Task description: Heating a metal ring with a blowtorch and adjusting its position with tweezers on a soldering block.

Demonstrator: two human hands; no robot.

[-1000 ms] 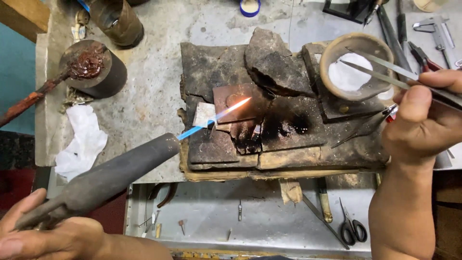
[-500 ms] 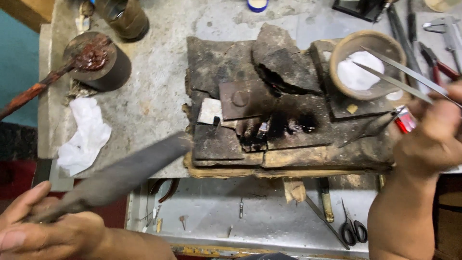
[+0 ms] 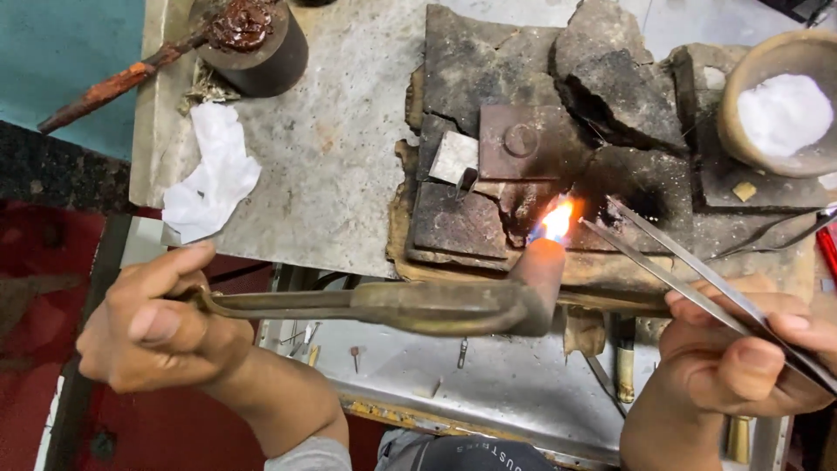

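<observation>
At the far left, the left hand (image 3: 161,323) is wrapped around the thin handle end of a brass-coloured torch (image 3: 436,305), thumb laid along the top. The torch lies with its long axis nearly level, running left to right in front of the worktop (image 3: 331,157), and its thick nozzle bends away from the person at the right end. The nozzle points at the charred soldering blocks (image 3: 523,174), and a small orange flame (image 3: 556,222) burns at its tip, right at the front edge of the dark slabs.

Behind the left hand, a crumpled white cloth (image 3: 209,174) lies at the worktop's left edge. A dark round pot (image 3: 257,48) with reddish-brown matter on top stands behind it, and a rust-coloured stick (image 3: 105,92) slants out of it to the left.

To the right, the right hand (image 3: 741,358) pinches a pair of long steel tweezers (image 3: 680,262). Their long axis slants up and to the left, with the tips close beside the flame over the blackened blocks. A clay bowl (image 3: 750,87) of white powder sits at the far right rear.

The worktop is grey, stained and scratched. Below its front edge hangs a metal tray (image 3: 488,392) with small bits in it. A red floor and a teal wall show at the left.
</observation>
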